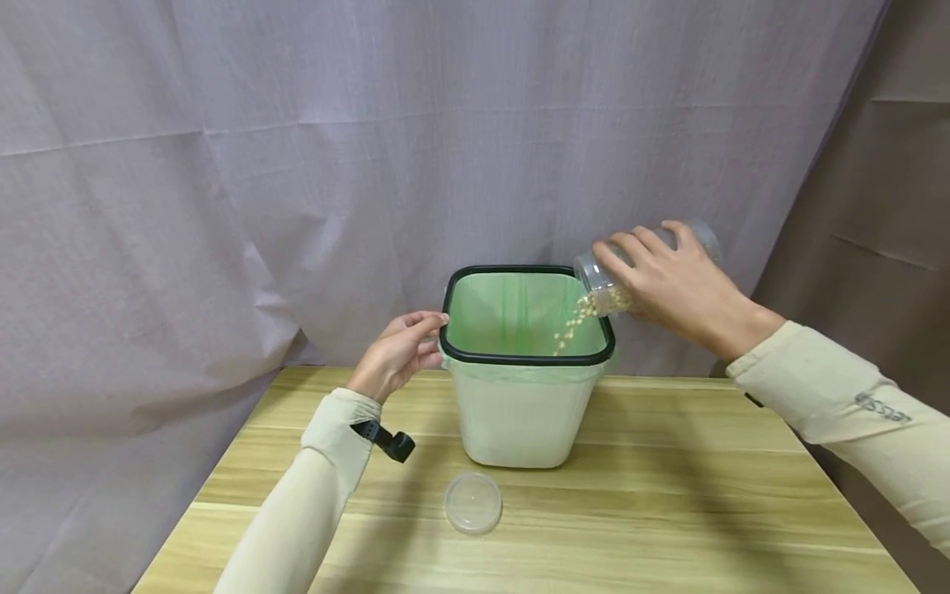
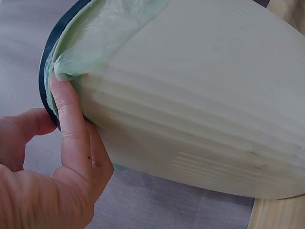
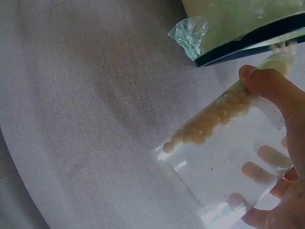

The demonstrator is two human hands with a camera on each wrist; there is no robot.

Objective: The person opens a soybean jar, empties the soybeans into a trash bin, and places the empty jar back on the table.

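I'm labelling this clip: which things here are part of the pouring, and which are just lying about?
In use: right hand, clear jar, beans, lined bin, left hand touching its rim.
Lying about: clear lid, wooden table, curtain.

The only lettering is a small dark print on the right sleeve (image 1: 881, 407), seen upside down and too blurred to read.

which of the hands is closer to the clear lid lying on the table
Left. The left hand rests on the bin's rim, above and left of the lid. The right hand is higher, beyond the bin's far right corner, tipping the jar.
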